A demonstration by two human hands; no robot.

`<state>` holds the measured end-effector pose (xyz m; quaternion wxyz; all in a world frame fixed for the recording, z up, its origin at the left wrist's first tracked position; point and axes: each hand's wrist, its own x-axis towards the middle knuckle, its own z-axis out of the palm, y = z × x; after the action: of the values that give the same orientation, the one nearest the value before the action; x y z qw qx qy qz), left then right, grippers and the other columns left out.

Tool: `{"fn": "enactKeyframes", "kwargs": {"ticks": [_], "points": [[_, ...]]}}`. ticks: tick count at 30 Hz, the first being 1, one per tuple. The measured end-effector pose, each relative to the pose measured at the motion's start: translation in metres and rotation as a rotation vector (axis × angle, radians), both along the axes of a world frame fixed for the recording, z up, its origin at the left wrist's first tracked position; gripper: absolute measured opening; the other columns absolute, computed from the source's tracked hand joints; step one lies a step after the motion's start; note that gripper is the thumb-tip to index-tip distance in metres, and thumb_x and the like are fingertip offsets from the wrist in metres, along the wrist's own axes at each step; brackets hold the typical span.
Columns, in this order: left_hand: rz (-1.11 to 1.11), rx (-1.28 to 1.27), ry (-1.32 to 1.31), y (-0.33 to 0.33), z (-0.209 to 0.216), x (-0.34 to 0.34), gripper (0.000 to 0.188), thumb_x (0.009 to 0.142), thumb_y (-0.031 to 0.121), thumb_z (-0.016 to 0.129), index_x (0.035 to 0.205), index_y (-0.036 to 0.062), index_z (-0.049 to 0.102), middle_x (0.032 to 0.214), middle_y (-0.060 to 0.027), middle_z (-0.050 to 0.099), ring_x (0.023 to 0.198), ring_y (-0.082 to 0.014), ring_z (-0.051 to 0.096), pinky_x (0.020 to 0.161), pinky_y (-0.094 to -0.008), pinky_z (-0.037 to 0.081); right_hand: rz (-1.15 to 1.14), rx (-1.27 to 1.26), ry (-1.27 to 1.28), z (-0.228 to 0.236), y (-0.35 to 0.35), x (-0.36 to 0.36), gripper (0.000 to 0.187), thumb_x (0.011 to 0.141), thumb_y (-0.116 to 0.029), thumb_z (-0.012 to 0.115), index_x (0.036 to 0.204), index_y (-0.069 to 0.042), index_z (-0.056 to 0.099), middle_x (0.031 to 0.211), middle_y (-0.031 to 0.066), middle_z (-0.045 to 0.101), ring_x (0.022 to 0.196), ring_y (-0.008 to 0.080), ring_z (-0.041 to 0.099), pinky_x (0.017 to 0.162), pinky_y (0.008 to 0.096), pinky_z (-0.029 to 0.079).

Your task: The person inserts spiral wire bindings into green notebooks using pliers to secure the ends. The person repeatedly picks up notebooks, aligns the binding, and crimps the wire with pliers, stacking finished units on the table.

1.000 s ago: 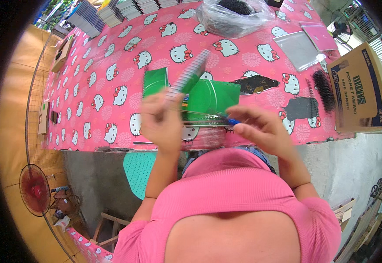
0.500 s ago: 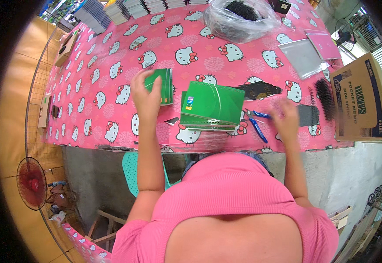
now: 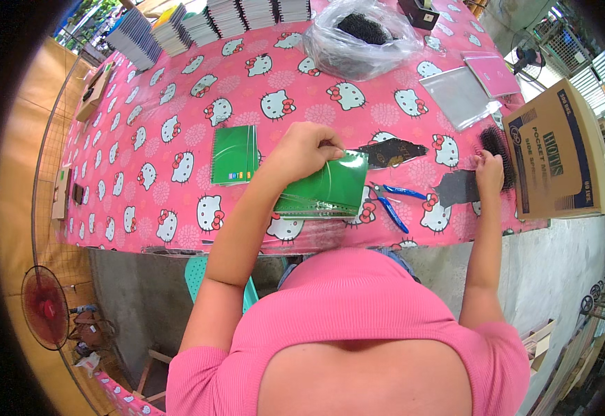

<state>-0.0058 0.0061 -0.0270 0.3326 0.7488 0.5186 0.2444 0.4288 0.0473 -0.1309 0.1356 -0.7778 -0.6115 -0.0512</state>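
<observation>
In the middle of the table near its front edge lies a stack of green notebooks (image 3: 323,187) with a row of punched holes along the near edge. My left hand (image 3: 306,149) bends over the stack's top edge, fingers pinched at the upper cover. To the right, my right hand (image 3: 488,172) has its fingers closed at a pile of black spiral binding coils (image 3: 498,147) beside the cardboard box. Which coil it grips is too small to make out. Left of the stack sit more green notebooks (image 3: 234,156). Blue-handled cutting pliers (image 3: 391,208) lie between my hands.
A cardboard box (image 3: 559,152) stands at the right. Behind are a clear plastic bag (image 3: 361,52) of black coils, a clear sheet (image 3: 460,97) and a pink notebook (image 3: 491,74). Several bound notebook stacks (image 3: 222,17) line the far edge. Dark patches (image 3: 392,150) show through the tablecloth.
My left hand has left the left-hand green notebooks and moved right onto the middle stack. My right hand has gone from beside the pliers to the coil pile. The view has shifted slightly.
</observation>
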Motion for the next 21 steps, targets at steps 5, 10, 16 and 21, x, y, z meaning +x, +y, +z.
{"fn": "enactKeyframes", "kwargs": {"ticks": [5, 10, 16, 21], "points": [[0.149, 0.153, -0.067, -0.031, 0.036, 0.000, 0.015, 0.077, 0.003, 0.070, 0.091, 0.0001, 0.066, 0.080, -0.0091, 0.067, 0.074, -0.0142, 0.063, 0.068, -0.0292, 0.049, 0.043, 0.065, -0.001, 0.018, -0.006, -0.005, 0.027, 0.086, -0.019, 0.065, 0.109, -0.006, 0.067, 0.106, 0.0190, 0.056, 0.093, 0.0361, 0.061, 0.082, 0.0441, 0.048], [0.135, 0.453, -0.011, -0.063, 0.046, -0.001, 0.015, 0.076, 0.000, 0.070, 0.090, 0.0006, 0.066, 0.081, -0.0087, 0.067, 0.074, -0.0182, 0.063, 0.069, -0.0297, 0.049, 0.592, 0.189, 0.460, 0.091, -0.045, -0.119, 0.021, 0.084, -0.007, 0.065, 0.103, -0.006, 0.071, 0.087, 0.0129, 0.065, 0.075, 0.0224, 0.063, 0.066, 0.0306, 0.048], [0.231, 0.527, -0.024, -0.062, 0.049, 0.014, 0.019, 0.073, 0.006, 0.074, 0.092, 0.0043, 0.069, 0.083, -0.0093, 0.069, 0.076, -0.0214, 0.064, 0.071, -0.0328, 0.049, 0.915, 0.282, 0.751, 0.135, -0.079, -0.203, 0.025, 0.075, -0.006, 0.074, 0.099, -0.005, 0.071, 0.088, 0.0117, 0.063, 0.074, 0.0224, 0.064, 0.062, 0.0319, 0.050], [0.191, 0.616, 0.032, -0.052, 0.039, 0.011, 0.015, 0.072, 0.020, 0.077, 0.083, 0.0094, 0.072, 0.079, -0.0027, 0.069, 0.076, -0.0184, 0.062, 0.081, -0.0361, 0.040, 0.903, 0.316, 0.750, 0.135, -0.072, -0.211, 0.025, 0.073, -0.004, 0.074, 0.098, -0.005, 0.070, 0.087, 0.0109, 0.062, 0.074, 0.0231, 0.063, 0.064, 0.0317, 0.050]]}}
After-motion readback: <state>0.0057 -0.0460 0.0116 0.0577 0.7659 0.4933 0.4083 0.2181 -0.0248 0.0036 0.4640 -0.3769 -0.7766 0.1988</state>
